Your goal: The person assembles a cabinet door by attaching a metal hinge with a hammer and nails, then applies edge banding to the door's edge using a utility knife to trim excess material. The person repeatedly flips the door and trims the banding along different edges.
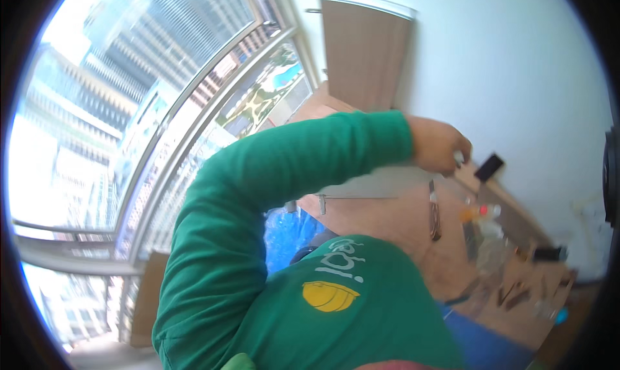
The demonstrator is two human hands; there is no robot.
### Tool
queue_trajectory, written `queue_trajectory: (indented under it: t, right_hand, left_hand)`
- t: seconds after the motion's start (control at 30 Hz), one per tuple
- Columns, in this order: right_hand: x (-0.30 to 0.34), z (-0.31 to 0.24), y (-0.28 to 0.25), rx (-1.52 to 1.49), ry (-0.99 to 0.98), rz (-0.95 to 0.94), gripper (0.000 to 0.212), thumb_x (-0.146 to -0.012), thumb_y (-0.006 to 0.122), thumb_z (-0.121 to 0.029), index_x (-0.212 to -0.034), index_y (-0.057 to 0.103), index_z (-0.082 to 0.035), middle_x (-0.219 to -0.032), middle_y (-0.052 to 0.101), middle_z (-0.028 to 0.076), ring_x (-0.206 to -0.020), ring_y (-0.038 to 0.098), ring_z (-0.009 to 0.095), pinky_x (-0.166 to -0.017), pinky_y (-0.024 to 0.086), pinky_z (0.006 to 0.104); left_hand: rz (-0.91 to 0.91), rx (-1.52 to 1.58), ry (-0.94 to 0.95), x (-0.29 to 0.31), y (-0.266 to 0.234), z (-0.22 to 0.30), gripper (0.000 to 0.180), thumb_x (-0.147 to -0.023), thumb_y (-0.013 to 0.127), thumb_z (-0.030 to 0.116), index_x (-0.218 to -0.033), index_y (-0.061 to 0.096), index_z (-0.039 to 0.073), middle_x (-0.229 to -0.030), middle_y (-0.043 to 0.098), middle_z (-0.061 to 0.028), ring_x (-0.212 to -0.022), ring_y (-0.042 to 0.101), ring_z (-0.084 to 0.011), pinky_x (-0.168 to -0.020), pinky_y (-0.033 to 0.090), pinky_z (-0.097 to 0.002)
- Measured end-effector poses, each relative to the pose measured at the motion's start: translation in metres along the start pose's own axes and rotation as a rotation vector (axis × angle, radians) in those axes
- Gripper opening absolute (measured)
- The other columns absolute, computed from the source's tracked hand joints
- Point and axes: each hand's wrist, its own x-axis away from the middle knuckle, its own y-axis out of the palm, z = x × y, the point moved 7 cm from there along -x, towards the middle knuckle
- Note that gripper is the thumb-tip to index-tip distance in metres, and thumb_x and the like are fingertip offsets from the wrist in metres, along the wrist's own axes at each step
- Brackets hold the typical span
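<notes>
Fingers of my left hand (441, 145) are curled in, thumb side toward the wall (497, 66), closed on a small pale piece (459, 157). Only its end shows past the knuckles; can't tell what it is, blur and size. Grip reads as a pinch rather than a full fist, probably because the piece is too small for the palm. Right hand: out of frame, so can't tell what it's doing.

Left arm in its green sleeve (290, 150) is bent at the elbow and crosses in front of my chest; likely just because the spot at the wall sits off to my right. Hand is over the near end of a wooden strip (513, 215) running along the foot of the wall. Black block (489, 168) is tilted, just beside the fingers at that end. Can't tell if it rests on the strip or leans on the wall; either would explain the tilt.

Long tool (434, 218) lies flat on the wooden floor (394, 224), below the hand and apart from it, presumably parked within reach. Bottle with an orange-red part (481, 210) and some clear plastic (491, 247) sit closer to the strip, loosely grouped, maybe to leave standing room. Dark object (549, 253) is further right, too blurred to name. Blue plastic (284, 237) is on the window side, partly behind my arm.
</notes>
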Motion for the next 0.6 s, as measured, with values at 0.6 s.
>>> queue_trajectory:
  t: [0.6]
  right_hand:
    - [0.005,-0.068,-0.093,-0.035,-0.01,0.02,0.051,-0.105,0.047,-0.052,-0.107,0.075,-0.01,-0.083,0.076,0.017,-0.075,0.076,0.03,-0.079,0.059,0.0438]
  left_hand:
    - [0.105,-0.089,-0.175,0.021,-0.034,0.018,0.052,-0.087,0.072,0.052,-0.106,0.078,0.004,-0.103,0.077,-0.017,-0.099,0.073,-0.0364,-0.087,0.057,-0.0485]
